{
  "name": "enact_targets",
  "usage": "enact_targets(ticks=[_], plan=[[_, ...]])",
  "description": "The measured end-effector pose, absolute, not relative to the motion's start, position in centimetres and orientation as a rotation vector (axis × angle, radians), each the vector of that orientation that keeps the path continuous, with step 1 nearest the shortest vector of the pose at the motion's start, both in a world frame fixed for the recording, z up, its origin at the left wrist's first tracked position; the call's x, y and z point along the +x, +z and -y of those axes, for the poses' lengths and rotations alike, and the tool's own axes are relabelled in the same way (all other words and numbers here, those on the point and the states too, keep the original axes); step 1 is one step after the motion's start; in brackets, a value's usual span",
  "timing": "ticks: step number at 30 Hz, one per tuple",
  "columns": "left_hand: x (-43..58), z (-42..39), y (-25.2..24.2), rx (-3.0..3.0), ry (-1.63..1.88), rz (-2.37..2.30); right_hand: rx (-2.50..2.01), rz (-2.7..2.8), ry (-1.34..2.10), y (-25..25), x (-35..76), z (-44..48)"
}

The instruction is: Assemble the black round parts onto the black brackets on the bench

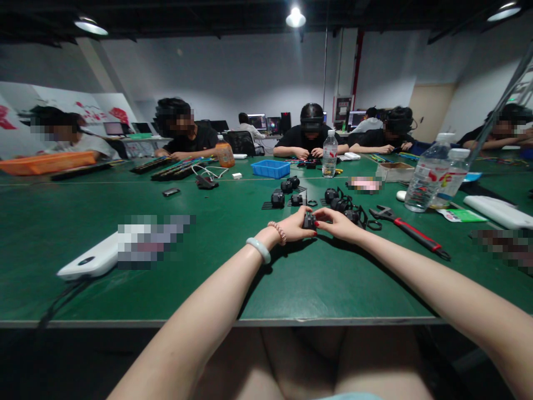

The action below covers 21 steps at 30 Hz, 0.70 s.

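Note:
A small black part sits between both of my hands, low over the green table. My left hand pinches its left side, fingers curled; a pale bangle and a pink bead bracelet ring that wrist. My right hand closes on its right side with red-nailed fingertips. Just beyond lie several more black parts and a second cluster of black parts, with a loose black ring to the right of my right hand.
A red-handled adjustable wrench lies right of my hands. Two water bottles stand further right, another bottle and a blue tray further back. A white power bank with cable lies left. Several people work along the far edge.

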<state>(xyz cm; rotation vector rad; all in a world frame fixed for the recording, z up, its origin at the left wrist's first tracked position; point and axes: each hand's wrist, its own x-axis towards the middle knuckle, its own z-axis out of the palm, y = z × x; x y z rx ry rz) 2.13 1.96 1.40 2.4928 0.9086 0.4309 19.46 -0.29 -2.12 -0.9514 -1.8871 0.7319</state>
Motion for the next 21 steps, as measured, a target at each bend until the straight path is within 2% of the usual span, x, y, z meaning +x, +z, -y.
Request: enact_targets(ticks=[21], plan=[[2.03,-2.39,0.96,2.485,0.466,-0.894,-0.983,1.878,0.760,-2.34,19.41,0.12]])
